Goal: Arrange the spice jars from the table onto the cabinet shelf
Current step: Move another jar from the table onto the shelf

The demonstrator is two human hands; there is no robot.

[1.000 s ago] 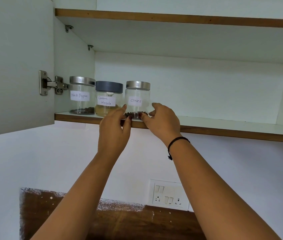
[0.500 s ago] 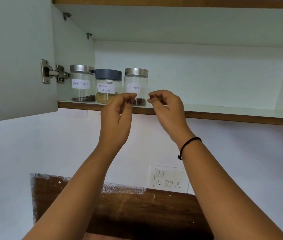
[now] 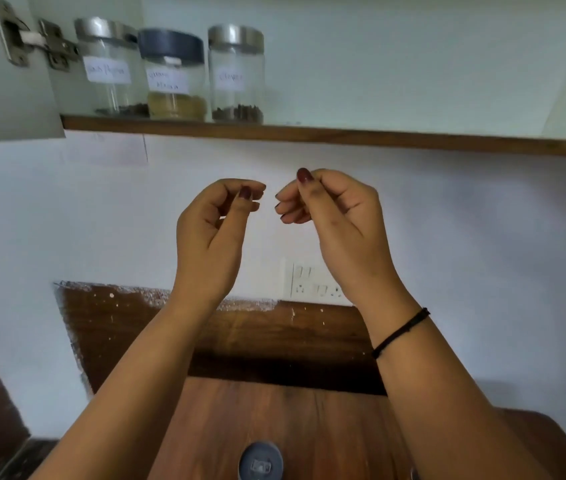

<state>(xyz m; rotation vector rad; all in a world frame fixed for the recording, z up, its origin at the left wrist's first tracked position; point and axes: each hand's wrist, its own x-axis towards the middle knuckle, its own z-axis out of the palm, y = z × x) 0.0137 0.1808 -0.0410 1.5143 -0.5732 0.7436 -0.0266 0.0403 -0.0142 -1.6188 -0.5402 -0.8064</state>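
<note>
Three jars [image 3: 174, 81] stand side by side at the left end of the shelf [image 3: 343, 136], labels outward for reading; left hand [image 3: 212, 230] and right hand [image 3: 337, 223] hang below, fingers loosely curled, empty, seemingly free for another jar [image 3: 260, 460] on the table [image 3: 309, 410].

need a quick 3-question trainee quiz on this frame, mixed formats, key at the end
1. True or false: the left hand and the right hand each grip a jar.
2. How many jars stand on the shelf?
3. Which of them has the dark lid? A) left B) middle C) right
Key: 1 false, both hands hold nothing; 2 three; 3 B, the middle jar.
</note>
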